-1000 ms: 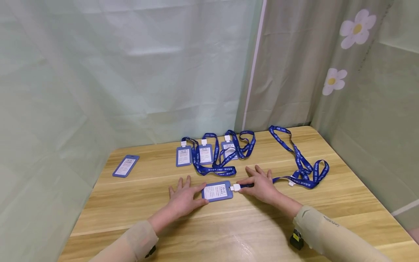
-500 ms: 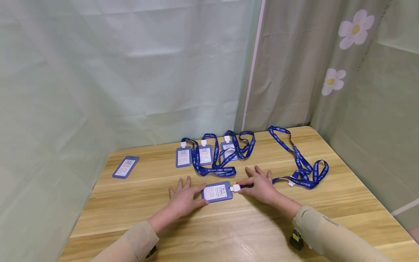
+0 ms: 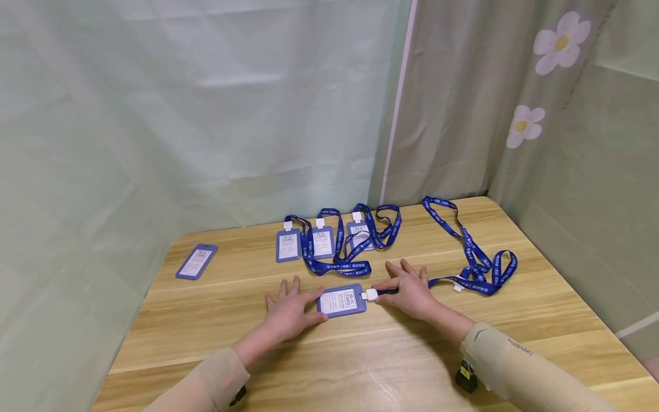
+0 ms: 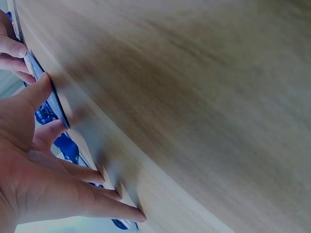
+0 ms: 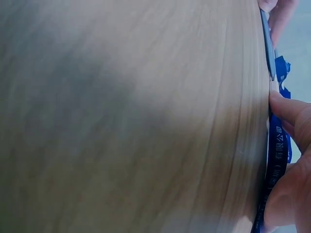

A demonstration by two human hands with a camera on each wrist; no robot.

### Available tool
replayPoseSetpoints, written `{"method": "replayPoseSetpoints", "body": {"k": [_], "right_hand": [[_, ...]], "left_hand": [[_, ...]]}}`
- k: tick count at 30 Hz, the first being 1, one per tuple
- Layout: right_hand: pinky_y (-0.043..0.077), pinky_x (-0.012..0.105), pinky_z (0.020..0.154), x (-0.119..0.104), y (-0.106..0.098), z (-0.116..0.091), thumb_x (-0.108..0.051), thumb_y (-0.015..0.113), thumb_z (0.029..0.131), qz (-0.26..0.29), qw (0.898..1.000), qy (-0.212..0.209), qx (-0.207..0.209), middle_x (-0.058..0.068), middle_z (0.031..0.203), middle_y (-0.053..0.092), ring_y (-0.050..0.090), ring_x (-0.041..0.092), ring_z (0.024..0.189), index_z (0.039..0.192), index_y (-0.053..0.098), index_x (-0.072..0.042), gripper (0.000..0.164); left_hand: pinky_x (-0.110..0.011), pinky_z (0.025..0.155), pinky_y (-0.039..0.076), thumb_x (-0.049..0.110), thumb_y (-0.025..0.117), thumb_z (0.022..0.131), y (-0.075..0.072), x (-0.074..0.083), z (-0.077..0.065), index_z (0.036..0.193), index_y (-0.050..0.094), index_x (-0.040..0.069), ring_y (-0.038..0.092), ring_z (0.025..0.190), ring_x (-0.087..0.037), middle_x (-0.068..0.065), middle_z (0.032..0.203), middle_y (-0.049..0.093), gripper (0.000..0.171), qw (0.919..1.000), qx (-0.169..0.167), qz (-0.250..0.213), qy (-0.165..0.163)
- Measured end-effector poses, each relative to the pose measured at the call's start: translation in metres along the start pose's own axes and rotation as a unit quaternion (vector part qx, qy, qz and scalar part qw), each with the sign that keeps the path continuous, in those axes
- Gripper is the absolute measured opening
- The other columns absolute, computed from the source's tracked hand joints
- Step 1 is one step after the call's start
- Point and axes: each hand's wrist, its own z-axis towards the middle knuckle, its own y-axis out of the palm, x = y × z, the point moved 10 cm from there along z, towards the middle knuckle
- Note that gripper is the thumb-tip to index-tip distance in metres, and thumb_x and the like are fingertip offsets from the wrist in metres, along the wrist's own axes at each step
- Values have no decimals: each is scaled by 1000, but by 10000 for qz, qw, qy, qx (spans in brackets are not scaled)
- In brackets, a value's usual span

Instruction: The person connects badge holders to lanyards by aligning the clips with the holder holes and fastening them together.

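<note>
A blue ID badge holder [image 3: 337, 301] with a white printed card lies sideways on the wooden table. My left hand [image 3: 289, 313] pinches its left end, thumb at the near edge and index finger at the far edge; the other fingers spread on the tabletop. At the holder's right end is a white plastic clip [image 3: 370, 294]. Thumb and index finger of my right hand [image 3: 410, 290] pinch this clip where the blue lanyard begins. In the right wrist view the printed lanyard [image 5: 277, 150] runs under that hand. From there it trails right into a loose heap [image 3: 481, 280].
Behind the hands lie several blue badges in a row, such as the leftmost badge [image 3: 288, 246], with tangled lanyards [image 3: 340, 267]. A lone badge holder without lanyard [image 3: 197, 261] lies at the left. Curtains [image 3: 231, 114] hang along the back and sides of the table [image 3: 329, 372].
</note>
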Motion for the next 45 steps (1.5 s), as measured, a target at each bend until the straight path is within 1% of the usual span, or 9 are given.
{"method": "replayPoseSetpoints", "body": {"k": [5, 10, 15, 18, 22, 25, 30, 38, 45], "right_hand": [[-12, 78, 110, 1, -1, 0, -38, 86, 84, -38, 10000, 67, 34, 18, 159, 39, 12, 53, 151, 112, 81, -28, 30], [-13, 77, 110, 1, 1, 3, -39, 86, 83, -104, 9999, 80, 105, 16, 160, 40, 12, 52, 151, 111, 81, -29, 30], [-13, 77, 110, 2, 6, 2, -38, 86, 82, -89, 9999, 97, 67, 16, 159, 41, 14, 52, 150, 110, 82, -30, 29], [-12, 77, 110, 2, 5, 1, -36, 87, 82, -34, 9998, 150, 107, 16, 158, 43, 14, 52, 151, 105, 80, -31, 25], [-10, 79, 109, 1, 4, 1, -34, 88, 81, 31, 9997, 146, 170, 16, 156, 46, 16, 52, 150, 97, 74, -34, 21], [-10, 79, 109, 0, 4, 0, -32, 88, 82, 40, 9998, 115, 174, 15, 155, 47, 17, 52, 150, 94, 74, -35, 19], [-9, 80, 109, 0, 2, 0, -32, 87, 83, 2, 9998, 33, 176, 15, 155, 48, 18, 52, 150, 95, 78, -35, 15], [-6, 81, 109, -3, 0, -4, -30, 84, 86, -126, 9998, -80, 122, 14, 153, 50, 21, 52, 149, 97, 82, -33, 12], [-2, 82, 109, -3, -2, -8, -31, 82, 88, -331, 9994, -112, 74, 13, 152, 52, 25, 50, 148, 101, 83, -33, 13]], "left_hand": [[-84, 106, 1, 54, 75, 89, -2, 3, 2, 148, 56, 34, 9, 148, -60, -30, 163, 21, 65, 10000, -6, 86, 8], [-85, 105, 4, 54, 74, 89, -5, 6, 4, 148, 56, 33, 11, 146, -62, -32, 162, 23, 65, 9998, 62, 152, 70], [-86, 104, 5, 55, 73, 90, -1, 4, 3, 149, 56, 33, 13, 145, -63, -33, 161, 25, 65, 9997, 60, 238, 52], [-87, 104, 6, 55, 73, 90, 1, 3, 2, 149, 56, 33, 14, 145, -63, -32, 161, 26, 65, 9997, 69, 241, 80], [-86, 104, 6, 54, 73, 90, 2, 2, 1, 149, 56, 34, 15, 146, -62, -31, 161, 26, 65, 9996, 46, 243, 106], [-85, 105, 8, 53, 73, 90, 1, 0, 0, 149, 56, 33, 16, 146, -61, -31, 161, 26, 65, 9996, 32, 259, 144], [-83, 107, 13, 51, 74, 91, -6, -3, -4, 149, 56, 30, 19, 146, -59, -30, 161, 27, 64, 9993, 2, 269, 263], [-83, 107, 16, 49, 74, 91, -12, -16, -9, 149, 57, 27, 22, 146, -58, -27, 162, 29, 63, 9984, -91, 336, 435], [-83, 106, 16, 50, 73, 92, -17, -31, -11, 148, 57, 26, 20, 146, -59, -28, 162, 27, 63, 9984, -157, 342, 416]]}}
